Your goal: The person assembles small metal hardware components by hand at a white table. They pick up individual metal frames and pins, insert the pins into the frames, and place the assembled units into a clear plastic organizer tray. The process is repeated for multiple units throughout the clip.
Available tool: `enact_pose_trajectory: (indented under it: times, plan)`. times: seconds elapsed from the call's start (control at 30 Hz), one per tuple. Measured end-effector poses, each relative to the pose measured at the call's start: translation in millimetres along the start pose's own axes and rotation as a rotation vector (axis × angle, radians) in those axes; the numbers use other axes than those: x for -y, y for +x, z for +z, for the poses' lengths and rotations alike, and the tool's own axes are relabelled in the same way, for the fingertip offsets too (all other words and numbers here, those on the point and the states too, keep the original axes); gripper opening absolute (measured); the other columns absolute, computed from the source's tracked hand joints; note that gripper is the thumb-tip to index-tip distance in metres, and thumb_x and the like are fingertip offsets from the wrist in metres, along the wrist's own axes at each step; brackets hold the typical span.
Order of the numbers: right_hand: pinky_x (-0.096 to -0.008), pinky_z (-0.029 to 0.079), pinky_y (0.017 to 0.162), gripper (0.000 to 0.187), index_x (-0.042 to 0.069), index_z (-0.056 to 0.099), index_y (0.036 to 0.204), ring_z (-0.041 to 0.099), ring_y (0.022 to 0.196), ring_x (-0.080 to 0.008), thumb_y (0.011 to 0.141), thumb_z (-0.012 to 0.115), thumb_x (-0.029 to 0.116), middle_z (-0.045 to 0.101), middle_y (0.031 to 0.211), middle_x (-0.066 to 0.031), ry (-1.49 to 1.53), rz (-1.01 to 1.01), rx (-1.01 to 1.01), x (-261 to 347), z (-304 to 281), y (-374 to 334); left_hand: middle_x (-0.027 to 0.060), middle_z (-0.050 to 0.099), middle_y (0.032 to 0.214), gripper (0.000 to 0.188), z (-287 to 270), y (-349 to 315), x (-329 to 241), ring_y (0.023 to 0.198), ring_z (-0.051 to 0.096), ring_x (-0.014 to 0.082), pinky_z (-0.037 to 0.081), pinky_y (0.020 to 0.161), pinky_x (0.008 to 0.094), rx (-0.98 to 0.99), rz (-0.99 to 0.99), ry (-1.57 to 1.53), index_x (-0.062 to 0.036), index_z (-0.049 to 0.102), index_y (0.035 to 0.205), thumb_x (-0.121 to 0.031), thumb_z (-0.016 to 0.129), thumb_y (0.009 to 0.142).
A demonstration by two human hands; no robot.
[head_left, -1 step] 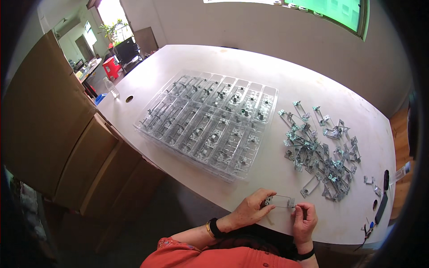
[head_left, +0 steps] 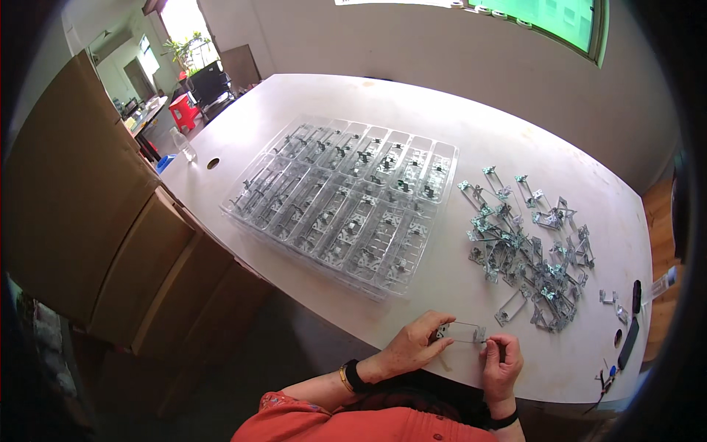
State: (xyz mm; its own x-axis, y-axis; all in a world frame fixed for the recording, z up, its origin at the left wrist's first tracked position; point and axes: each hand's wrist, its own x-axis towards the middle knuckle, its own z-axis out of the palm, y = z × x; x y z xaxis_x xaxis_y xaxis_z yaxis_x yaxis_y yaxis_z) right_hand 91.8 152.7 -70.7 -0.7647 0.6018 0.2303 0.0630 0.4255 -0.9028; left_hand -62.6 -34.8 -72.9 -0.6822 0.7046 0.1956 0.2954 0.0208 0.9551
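Above the table's near edge, my left hand (head_left: 418, 342) pinches the left end of a thin metal bracket frame (head_left: 479, 333), two small plates joined by slender wire rods. At its right end my right hand (head_left: 502, 362) has thumb and fingers closed on the near corner, where one rod ends. My fingers hide part of the left plate. Just beyond my right hand lies a loose pile of similar metal bracket frames (head_left: 526, 254), tangled together. One bracket frame (head_left: 512, 307) lies at the pile's near side.
Left of the pile, stacked clear plastic trays (head_left: 380, 296) have compartments filled with bracket frames. Pliers (head_left: 608, 379), a black-handled tool (head_left: 630, 342) and small metal parts (head_left: 617, 302) lie at the right edge of the white table (head_left: 324, 283). Cardboard boxes (head_left: 140, 258) stand along the left.
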Motion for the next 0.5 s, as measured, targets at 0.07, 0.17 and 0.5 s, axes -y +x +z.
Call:
enact_pose_trajectory:
  times: [0.07, 0.17, 0.5]
  plan:
    - [-0.0274, 0.055, 0.064, 0.008, 0.003, 0.063, 0.109, 0.067, 0.070, -0.0122, 0.107, 0.070, 0.006, 0.067, 0.091, -0.0052, 0.005, 0.016, 0.000, -0.6, -0.5, -0.4, 0.0078, 0.066, 0.111, 0.044, 0.1, 0.1, 0.4, 0.079, 0.060, 0.0128, 0.052, 0.069, 0.0297, -0.003, 0.005, -0.003, -0.0014, 0.065, 0.139, -0.013, 0.080, 0.099]
    - [-0.0276, 0.055, 0.064, 0.008, 0.003, 0.063, 0.109, 0.067, 0.070, -0.0125, 0.106, 0.070, 0.006, 0.067, 0.091, -0.0054, 0.020, 0.045, -0.002, -2.4, -1.1, -1.5, 0.0082, 0.066, 0.110, 0.044, -1.3, 0.7, -1.3, 0.079, 0.060, 0.0131, 0.052, 0.070, 0.0298, 0.007, 0.005, 0.005, -0.0009, 0.065, 0.139, -0.013, 0.080, 0.099]
    - [-0.0292, 0.055, 0.065, 0.007, 0.002, 0.064, 0.108, 0.068, 0.070, -0.0143, 0.106, 0.070, 0.004, 0.068, 0.092, -0.0077, -0.025, -0.024, -0.009, 1.0, 0.6, -0.4, 0.0084, 0.067, 0.109, 0.044, -0.7, 0.1, -0.7, 0.078, 0.060, 0.0138, 0.052, 0.069, 0.0300, -0.008, 0.026, 0.027, -0.0009, 0.065, 0.138, -0.012, 0.081, 0.098]
